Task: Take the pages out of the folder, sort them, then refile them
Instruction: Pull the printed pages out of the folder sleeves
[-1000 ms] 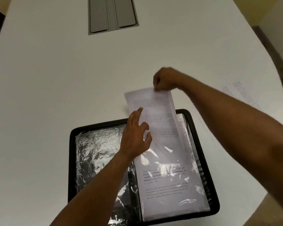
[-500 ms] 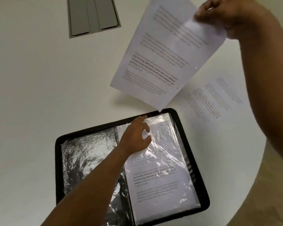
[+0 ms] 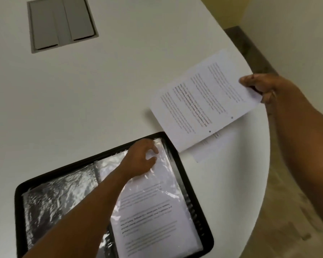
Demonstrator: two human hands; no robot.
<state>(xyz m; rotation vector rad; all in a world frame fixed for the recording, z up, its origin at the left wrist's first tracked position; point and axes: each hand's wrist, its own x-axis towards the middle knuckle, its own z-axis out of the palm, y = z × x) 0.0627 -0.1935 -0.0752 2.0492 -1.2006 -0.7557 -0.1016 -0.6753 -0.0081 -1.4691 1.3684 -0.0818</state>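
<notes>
setting: office or meeting room | evidence: large white rounded conference table point(image 3: 119, 86); grey flip-lid cable box point(image 3: 62, 23) set into it; printed pages point(image 3: 203, 101) and black display folder point(image 3: 183, 164) are seen

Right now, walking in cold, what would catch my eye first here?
Probably the printed page held low over the white table at right, pinched by the right hand. Next, the open black folder near the front edge, its shiny plastic sleeves glinting, the left hand resting on them.
</notes>
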